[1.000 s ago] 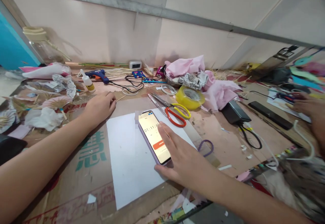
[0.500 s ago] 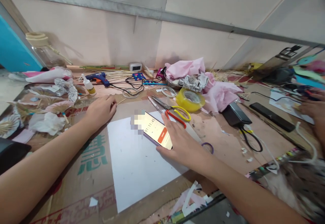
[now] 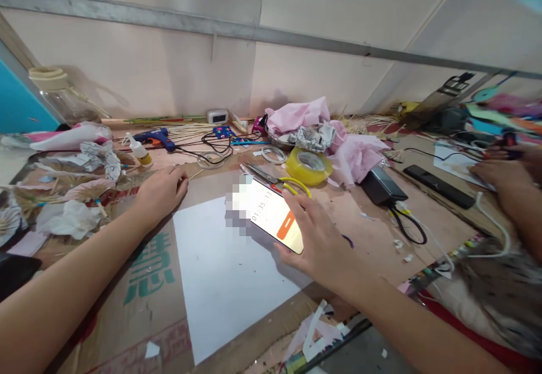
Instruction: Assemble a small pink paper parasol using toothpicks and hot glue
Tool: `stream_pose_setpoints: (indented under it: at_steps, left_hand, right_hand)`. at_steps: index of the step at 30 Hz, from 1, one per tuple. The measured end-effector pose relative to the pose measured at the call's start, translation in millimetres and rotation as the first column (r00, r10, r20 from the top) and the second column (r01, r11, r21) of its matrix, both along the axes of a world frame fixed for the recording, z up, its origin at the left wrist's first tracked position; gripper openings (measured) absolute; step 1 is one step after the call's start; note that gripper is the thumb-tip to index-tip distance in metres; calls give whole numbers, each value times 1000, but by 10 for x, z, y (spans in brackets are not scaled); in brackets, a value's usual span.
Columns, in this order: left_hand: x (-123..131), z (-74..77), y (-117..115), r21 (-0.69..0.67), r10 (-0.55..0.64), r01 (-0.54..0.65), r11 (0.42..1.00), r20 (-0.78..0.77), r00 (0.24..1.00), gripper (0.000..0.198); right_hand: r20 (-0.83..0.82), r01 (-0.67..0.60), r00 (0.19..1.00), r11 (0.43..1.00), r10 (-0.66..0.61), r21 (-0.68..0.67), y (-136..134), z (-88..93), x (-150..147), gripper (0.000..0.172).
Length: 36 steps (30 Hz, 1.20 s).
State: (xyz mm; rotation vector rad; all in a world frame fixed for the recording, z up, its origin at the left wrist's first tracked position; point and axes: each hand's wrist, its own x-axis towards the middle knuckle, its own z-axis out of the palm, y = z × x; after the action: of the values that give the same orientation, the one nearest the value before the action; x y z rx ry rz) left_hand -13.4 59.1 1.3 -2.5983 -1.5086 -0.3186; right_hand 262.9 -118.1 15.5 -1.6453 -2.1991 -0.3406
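My right hand [image 3: 319, 244] grips a phone [image 3: 275, 214] at its right end, thumb on the near side and fingers on the far side. The lit screen has digits and an orange button; its left end is blurred out. The phone is tilted just above a white paper sheet [image 3: 224, 272], a shadow below it. Behind it lie scissors [image 3: 260, 173] with yellow and red handles, partly covered. My left hand [image 3: 163, 193] rests on the cardboard left of the paper, fingers curled in. A thin stick [image 3: 195, 174] shows by its fingertips; whether it is held is unclear.
Yellow tape [image 3: 309, 166] and crumpled pink paper [image 3: 296, 117] sit behind the scissors. A glue gun [image 3: 156, 137], glue bottle [image 3: 139, 151] and paper fans are at left. A black adapter [image 3: 383, 188] and black bar [image 3: 439, 186] lie right, near another person's hand [image 3: 497, 173].
My right hand has lifted the phone off the paper, and it covers more of the scissors. The view has shifted slightly right. My left hand stays in place.
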Motion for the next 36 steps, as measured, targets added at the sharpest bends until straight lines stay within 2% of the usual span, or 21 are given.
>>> stream_pose_setpoints:
  at_steps: [6,8,11,15,18,21,24,27,30,32,33,36]
  left_hand:
    - [-5,12,-21,5,-1,1,1000,0,1000,32]
    - [-8,8,-25,5,-2,2,1000,0,1000,31]
    - [-6,6,-31,9,1,-1,1000,-1,1000,29]
    - [1,11,-41,21,15,-15,1000,2,1000,28]
    - [-5,3,-40,26,6,-6,1000,4,1000,27]
    - [-14,-11,-34,27,5,-5,1000,11,1000,27]
    - [-13,-12,-33,22,8,-8,1000,15,1000,27]
    - [-4,1,-37,14,11,-11,1000,17,1000,26]
    - [2,11,-36,9,11,-11,1000,18,1000,26]
    - [1,14,-35,8,6,-6,1000,12,1000,27]
    - [-1,18,-37,6,-2,2,1000,4,1000,28]
    - [-7,43,-63,-4,-47,47,999,-34,998,28]
  right_hand:
    - [-49,212,975,972,-218,-101,-339,22,295,79]
    - [-57,295,950,944,-306,-150,-457,-47,487,76]
    - [-37,365,929,927,-369,-84,-547,-210,828,74]
    - [-48,472,880,881,-473,-35,-482,-423,1233,77]
    - [-34,515,856,856,-517,-54,-374,-519,1455,82]
    - [-41,554,828,827,-559,-99,-291,-544,1612,88]
    - [-37,581,802,792,-597,-185,-256,-464,1684,88]
    - [37,545,834,812,-551,-209,-212,-270,1650,76]
    - [95,441,897,889,-432,-119,-56,-15,1486,56]
    - [102,288,955,954,-280,-83,119,158,1271,51]
    - [123,199,975,973,-185,-114,216,241,1126,48]
    - [187,24,982,989,3,-145,488,459,572,43]
